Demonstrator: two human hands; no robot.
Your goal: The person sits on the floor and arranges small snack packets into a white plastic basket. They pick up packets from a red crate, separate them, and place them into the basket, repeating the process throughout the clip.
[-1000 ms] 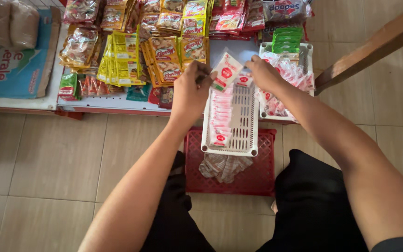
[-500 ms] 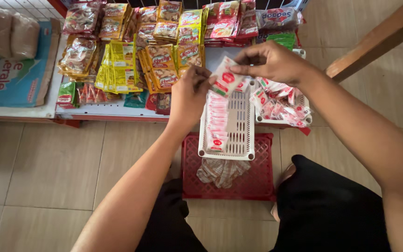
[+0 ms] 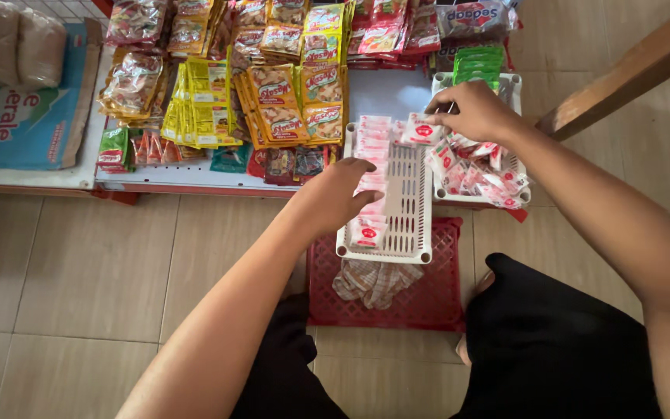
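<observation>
Change: right hand (image 3: 471,109) has moved from over the white basket (image 3: 406,203) to the far rim of the second white basket (image 3: 515,194), fingers pinched on one red-and-white sachet (image 3: 420,130); half a second ago the sachet was held higher and nearer the left hand.
Left hand (image 3: 335,198): stays at the near basket's left edge, fingers curled over the row of sachets (image 3: 370,182) lined up inside; grip on them cannot be told.
Meaning: sorting appears mid-way, one row filled, loose sachets heaped in the right basket.
Edges: near basket overhangs the shelf (image 3: 195,177) and rests on a red crate (image 3: 397,299).
Open room: tiled floor (image 3: 79,271) left of the crate; hanging packets (image 3: 273,85) crowd the far side.
</observation>
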